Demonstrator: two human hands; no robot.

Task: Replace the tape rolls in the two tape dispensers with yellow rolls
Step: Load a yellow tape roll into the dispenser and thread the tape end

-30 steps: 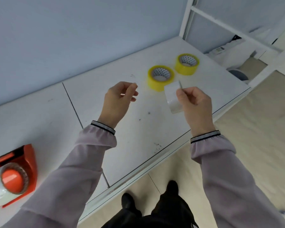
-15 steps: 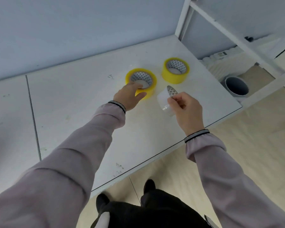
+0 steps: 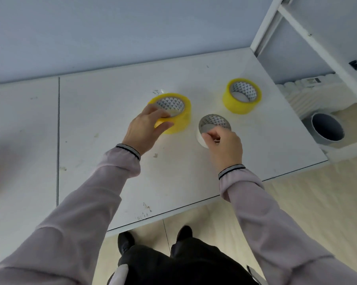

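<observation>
Where hands grip: two yellow rolls.

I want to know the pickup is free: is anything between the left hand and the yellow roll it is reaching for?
Nothing: the left hand already grips the near yellow roll. The white roll in the right hand sits beside it, apart.
</observation>
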